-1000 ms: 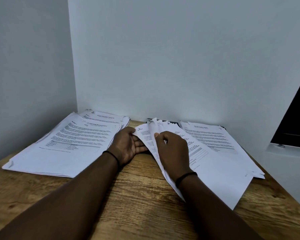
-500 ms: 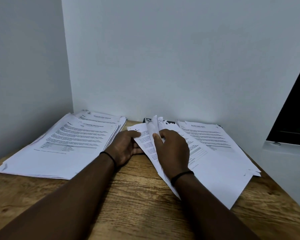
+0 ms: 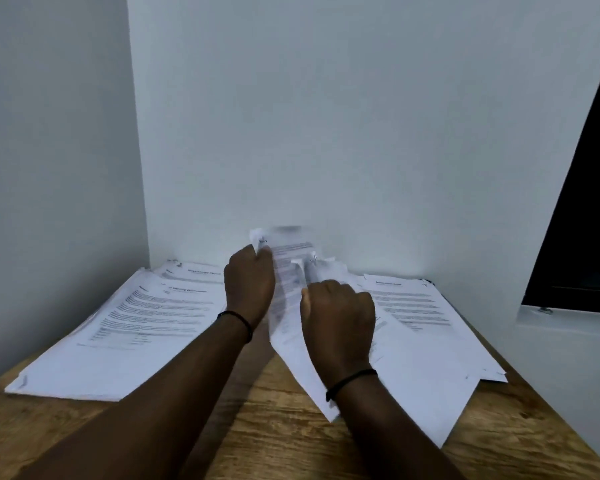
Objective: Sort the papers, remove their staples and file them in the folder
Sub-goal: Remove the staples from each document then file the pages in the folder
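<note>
Two spreads of printed white papers lie on the wooden table (image 3: 257, 427). The left pile (image 3: 125, 327) lies flat. My left hand (image 3: 249, 285) grips the top corner of a blurred sheet (image 3: 288, 261) and holds it lifted above the right pile (image 3: 413, 341). My right hand (image 3: 338, 317) lies curled on the upper left part of the right pile, pinching raised paper edges (image 3: 309, 268) there. A dark edge, maybe the folder (image 3: 428, 280), peeks out behind the right pile. No staple can be made out.
The table stands in a corner between two pale walls (image 3: 326, 116). A dark window opening (image 3: 582, 202) with a white sill (image 3: 568, 318) is at the right. Bare wood shows between the piles and along the near edge.
My left hand has risen from the table beside the right pile and pulled a sheet up by its corner. My right hand stays on the right pile.
</note>
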Motion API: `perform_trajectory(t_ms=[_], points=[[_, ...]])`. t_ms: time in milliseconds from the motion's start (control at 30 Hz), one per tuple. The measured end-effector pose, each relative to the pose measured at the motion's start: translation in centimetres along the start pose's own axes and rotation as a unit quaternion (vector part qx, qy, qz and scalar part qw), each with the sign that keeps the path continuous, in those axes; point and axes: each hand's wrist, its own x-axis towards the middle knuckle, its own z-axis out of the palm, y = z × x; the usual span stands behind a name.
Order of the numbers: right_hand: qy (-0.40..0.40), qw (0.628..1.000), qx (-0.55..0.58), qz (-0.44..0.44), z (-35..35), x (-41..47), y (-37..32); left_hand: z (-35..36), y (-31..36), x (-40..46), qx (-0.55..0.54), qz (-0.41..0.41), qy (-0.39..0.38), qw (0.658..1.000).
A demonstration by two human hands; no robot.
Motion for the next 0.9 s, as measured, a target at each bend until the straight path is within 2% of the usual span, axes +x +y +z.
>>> perform_trajectory(t_ms=[67,100,133,200,233,267,333,400,467,533,567,633,733,800,900], points=[[-0.064,0.998,0.009,-0.018,-0.4,0.0,-0.3,-1.6,2.4,1.0,0.03,0.074,0.045,0.996],[-0.108,0.994,0.022,0.007,-0.3,-0.3,-0.3,-2.1,3.2,1.4,0.036,0.103,0.063,0.992],[-0.158,0.985,0.046,0.045,-0.3,-0.3,-0.4,-2.9,4.1,1.9,0.036,0.124,0.078,0.989],[-0.249,0.938,0.14,0.197,-0.7,0.1,-0.4,-4.1,5.1,2.4,0.028,0.135,0.093,0.986],[-0.271,0.911,0.185,0.25,-0.9,0.2,-0.4,-4.9,5.5,2.4,0.024,0.135,0.097,0.986],[-0.273,0.902,0.198,0.268,-1.4,0.5,-0.5,-5.7,6.1,2.2,0.023,0.135,0.099,0.986],[-0.268,0.91,0.18,0.26,-2.3,1.2,-0.9,-6.6,6.3,1.8,0.022,0.132,0.101,0.986],[-0.273,0.899,0.219,0.264,-2.9,1.9,-1.4,-7.2,6.2,1.4,0.02,0.12,0.095,0.988],[-0.263,0.877,0.281,0.289,-3.6,2.8,-2.2,-7.9,6.1,1.1,0.019,0.112,0.093,0.989],[-0.196,0.882,0.316,0.288,-4.1,3.8,-3.1,-8.4,6.2,0.9,0.018,0.106,0.099,0.989],[-0.139,0.885,0.348,0.276,-4.5,4.5,-3.7,-8.6,6.3,1.0,0.014,0.105,0.103,0.989],[-0.034,0.868,0.438,0.232,-5.5,5.9,-5.0,-9.1,6.6,1.1,0.006,0.103,0.104,0.989],[0.044,0.86,0.486,0.149,-7.5,8.3,-7.1,-9.9,7.7,1.2,-0.026,0.114,0.087,0.989],[0.056,0.842,0.525,0.109,-8.8,9.7,-8.4,-10.5,8.6,1.0,-0.076,0.122,0.047,0.989],[0.015,0.805,0.59,0.061,-10.2,10.5,-10.2,-11.3,10.2,0.9,-0.195,0.116,-0.022,0.974]])
